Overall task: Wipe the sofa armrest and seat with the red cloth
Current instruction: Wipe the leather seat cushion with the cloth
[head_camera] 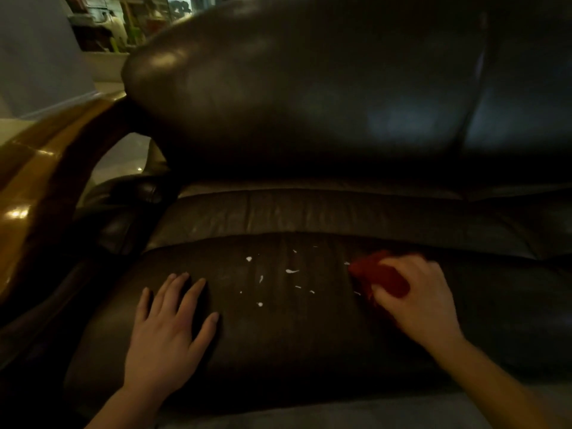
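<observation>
The dark brown leather sofa seat (278, 342) fills the lower half of the view. Several small white specks (291, 270) dot its middle. My right hand (418, 298) is shut on the bunched red cloth (377, 274) and presses it on the seat just right of the specks. My left hand (167, 329) lies flat on the seat to the left, fingers spread, holding nothing. The glossy wooden armrest (34, 181) curves along the left edge, with a dark padded part (130, 193) beside the seat.
The big leather backrest cushion (309, 88) rises behind the seat, and a second one (526, 103) stands to its right. Pale floor (123, 159) shows through the gap under the armrest. A cluttered shelf area (123, 23) lies far back left.
</observation>
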